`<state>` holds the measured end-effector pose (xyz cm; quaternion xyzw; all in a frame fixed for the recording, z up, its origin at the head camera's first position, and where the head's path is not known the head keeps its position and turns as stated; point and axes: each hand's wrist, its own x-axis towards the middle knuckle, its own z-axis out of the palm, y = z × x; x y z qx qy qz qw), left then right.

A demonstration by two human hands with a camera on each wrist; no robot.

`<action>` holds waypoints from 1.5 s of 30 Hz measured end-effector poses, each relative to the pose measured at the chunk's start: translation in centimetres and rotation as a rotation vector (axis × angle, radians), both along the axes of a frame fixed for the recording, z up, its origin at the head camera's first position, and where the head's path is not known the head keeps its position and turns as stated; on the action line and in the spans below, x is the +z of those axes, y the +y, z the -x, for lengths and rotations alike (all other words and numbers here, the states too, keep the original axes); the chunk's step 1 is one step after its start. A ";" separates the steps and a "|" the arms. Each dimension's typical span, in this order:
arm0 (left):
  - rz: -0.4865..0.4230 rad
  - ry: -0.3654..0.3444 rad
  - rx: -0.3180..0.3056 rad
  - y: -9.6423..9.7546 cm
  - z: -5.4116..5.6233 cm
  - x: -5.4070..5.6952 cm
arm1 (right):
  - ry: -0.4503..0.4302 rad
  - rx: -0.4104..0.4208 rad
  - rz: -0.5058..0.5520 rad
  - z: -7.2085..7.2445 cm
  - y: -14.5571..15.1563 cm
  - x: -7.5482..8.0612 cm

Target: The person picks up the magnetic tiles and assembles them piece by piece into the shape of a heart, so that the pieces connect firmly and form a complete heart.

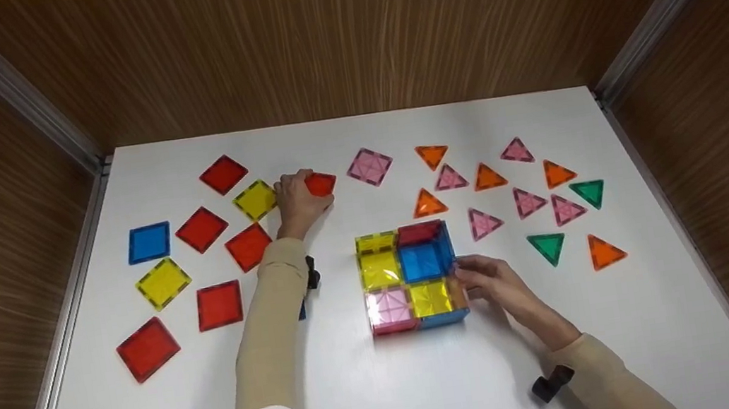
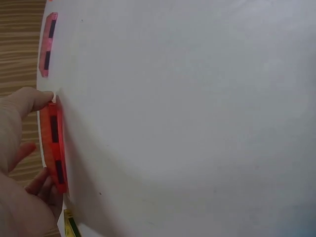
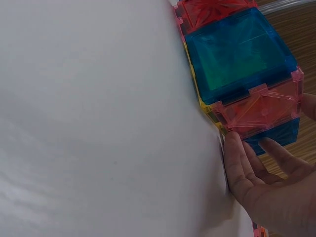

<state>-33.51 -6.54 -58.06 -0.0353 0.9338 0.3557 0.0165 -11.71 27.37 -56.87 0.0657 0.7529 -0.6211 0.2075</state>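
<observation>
In the head view my left hand [image 1: 301, 202] holds a red square magnetic tile [image 1: 320, 184] near the back of the table. Thumb and fingers grip opposite edges of this tile [image 2: 55, 145] in the left wrist view. My right hand [image 1: 505, 288] touches the right side of a box-like structure [image 1: 384, 269] built from yellow, pink, blue and red magnetic tiles. In the right wrist view, extended fingers [image 3: 239, 163] rest by a pink side tile [image 3: 261, 108] and a blue tile of the structure.
Red, yellow and blue square tiles [image 1: 219, 305] lie spread over the left of the white table [image 1: 341, 393]. A pink square tile [image 1: 370, 166] sits at the back middle. Orange, pink and green triangle tiles [image 1: 548, 248] are scattered on the right. Wood-patterned walls [image 1: 341, 36] surround the table.
</observation>
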 end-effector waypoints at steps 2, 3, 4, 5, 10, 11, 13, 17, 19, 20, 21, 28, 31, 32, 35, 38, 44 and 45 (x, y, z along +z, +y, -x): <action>-0.041 -0.002 -0.008 0.0 -0.4 0.2 | -0.003 0.004 -0.002 0.0 0.0 0.0; -0.067 -0.005 -0.010 0.0 -0.6 0.3 | -0.004 0.006 -0.004 0.0 0.0 0.0; -0.099 -0.008 -0.012 0.0 -0.8 0.5 | -0.006 0.008 -0.005 0.0 0.0 0.0; -0.136 -0.016 -0.011 -0.1 -1.1 0.7 | -0.008 0.007 -0.006 0.0 0.0 0.0; -0.343 -0.050 0.019 -0.7 -3.1 1.8 | -0.017 -0.005 -0.012 0.1 0.0 0.2; -0.385 -0.056 0.026 -0.8 -3.6 1.9 | -0.014 -0.002 -0.014 0.1 0.0 0.3; -0.461 -0.069 0.043 -1.1 -4.7 2.2 | -0.009 0.004 -0.020 0.1 0.0 0.3; -0.594 -0.115 0.066 -1.3 -7.2 2.7 | -0.005 0.015 -0.030 0.1 -0.1 0.3; -0.646 -0.146 0.074 -1.4 -8.4 2.9 | -0.013 0.008 -0.032 0.1 -0.1 0.3; -0.669 -0.165 0.077 -1.4 -9.1 2.9 | -0.013 0.010 -0.035 0.1 -0.1 0.3; -0.687 -0.182 0.078 -1.5 -9.7 2.9 | -0.014 0.011 -0.036 0.1 -0.1 0.3; -0.804 -0.294 0.124 -1.6 -14.0 2.5 | -0.008 0.012 -0.027 0.1 -0.1 0.3; -0.833 -0.328 0.121 -1.4 -15.8 2.2 | -0.009 0.007 -0.025 0.0 -0.1 0.3; -0.838 -0.342 0.117 -1.3 -16.3 2.0 | -0.009 0.003 -0.024 -0.1 -0.1 0.3; -0.856 -0.377 0.097 -0.8 -17.6 1.8 | -0.003 0.001 -0.022 -0.1 -0.1 0.2; -0.872 -0.407 0.080 -0.1 -18.2 1.6 | 0.021 0.008 -0.015 -0.1 -0.1 0.2; -0.912 -0.415 0.027 1.1 -17.9 1.2 | 0.038 0.017 -0.015 -0.1 -0.2 0.3; -0.927 -0.414 0.020 1.2 -17.7 1.1 | 0.038 0.019 -0.016 -0.1 -0.2 0.3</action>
